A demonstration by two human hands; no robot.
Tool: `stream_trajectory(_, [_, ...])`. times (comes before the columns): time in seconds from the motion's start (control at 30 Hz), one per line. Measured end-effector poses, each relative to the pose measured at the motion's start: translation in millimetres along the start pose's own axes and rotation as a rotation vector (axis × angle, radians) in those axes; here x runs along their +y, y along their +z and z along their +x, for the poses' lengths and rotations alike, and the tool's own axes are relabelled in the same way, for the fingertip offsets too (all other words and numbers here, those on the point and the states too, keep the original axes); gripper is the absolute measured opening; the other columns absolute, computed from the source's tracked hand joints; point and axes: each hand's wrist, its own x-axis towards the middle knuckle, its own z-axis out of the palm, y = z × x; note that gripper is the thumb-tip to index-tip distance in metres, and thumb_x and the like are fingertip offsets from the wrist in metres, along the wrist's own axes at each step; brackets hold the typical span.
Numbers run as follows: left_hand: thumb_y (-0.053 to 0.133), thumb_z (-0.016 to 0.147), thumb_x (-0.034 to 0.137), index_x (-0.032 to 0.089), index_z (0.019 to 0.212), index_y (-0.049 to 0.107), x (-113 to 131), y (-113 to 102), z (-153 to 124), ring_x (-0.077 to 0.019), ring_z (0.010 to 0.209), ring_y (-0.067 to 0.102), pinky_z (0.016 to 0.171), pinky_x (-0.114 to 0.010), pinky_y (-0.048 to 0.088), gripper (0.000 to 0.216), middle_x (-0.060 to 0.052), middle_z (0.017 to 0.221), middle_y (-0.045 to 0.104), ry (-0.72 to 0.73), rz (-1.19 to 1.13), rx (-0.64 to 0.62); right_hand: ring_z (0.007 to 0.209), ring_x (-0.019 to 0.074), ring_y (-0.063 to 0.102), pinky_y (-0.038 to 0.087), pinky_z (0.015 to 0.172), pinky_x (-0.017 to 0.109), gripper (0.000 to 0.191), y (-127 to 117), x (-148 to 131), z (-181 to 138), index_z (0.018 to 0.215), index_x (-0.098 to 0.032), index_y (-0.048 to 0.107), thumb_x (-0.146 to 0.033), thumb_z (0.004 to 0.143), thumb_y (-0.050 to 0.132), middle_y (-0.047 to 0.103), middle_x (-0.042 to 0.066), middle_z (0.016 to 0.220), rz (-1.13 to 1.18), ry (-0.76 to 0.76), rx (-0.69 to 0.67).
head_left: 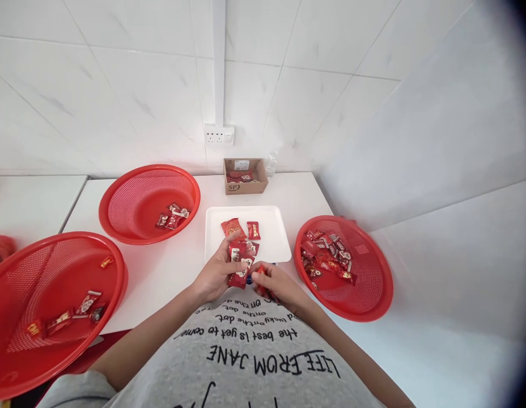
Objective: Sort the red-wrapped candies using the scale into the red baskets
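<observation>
My left hand (215, 273) is closed around a bunch of red candy packets (241, 259) at the near edge of a white tray (271, 241). My right hand (276, 283) pinches one red candy packet (259, 277) just beside that bunch, close to my body. Two more red packets (241, 228) lie flat on the tray beyond my hands.
A red mesh basket (373, 283) with several packets sits at the right. Another red basket (131, 204) with a few packets stands at the back left, and a third (16, 294) at the near left. A small cardboard box (245, 177) stands against the tiled wall.
</observation>
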Motion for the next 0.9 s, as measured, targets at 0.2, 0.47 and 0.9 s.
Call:
stream_trajectory(0.2, [0.065,0.073,0.014,0.028,0.125,0.042,-1,5,3,-0.0174,0.099,0.058,0.08,-0.028,0.049,0.059,-0.005,0.111,0.06,0.003,-0.044,-0.028,0.037,0.0045,0.031,0.018,0.038,0.02,0.033,7,5,5,0.07,-0.02,0.046,-0.046,0.066,0.066,0.049,-0.008,0.046,-0.107,-0.062,0.014])
stream_trajectory(0.47, [0.05,0.085,0.021,0.021,0.115,0.052,2,-1,5,-0.0165,0.094,0.061,0.082,-0.031,0.049,0.031,-0.007,0.108,0.062,-0.011,-0.154,-0.032,0.036,0.0049,0.03,0.017,0.038,0.02,0.031,4,5,3,0.073,-0.02,0.046,-0.043,0.066,0.066,0.051,-0.007,0.046,-0.013,-0.028,0.001])
stream_trajectory(0.9, [0.041,0.089,0.023,0.014,0.083,0.055,18,-23,11,-0.0035,0.042,0.041,0.033,-0.011,0.032,0.018,0.001,0.063,0.05,-0.166,-0.421,0.117,0.039,0.0051,0.035,0.022,0.039,0.019,0.026,5,-1,-1,0.075,-0.021,0.049,-0.036,0.065,0.066,0.049,-0.007,0.049,0.016,-0.045,-0.069])
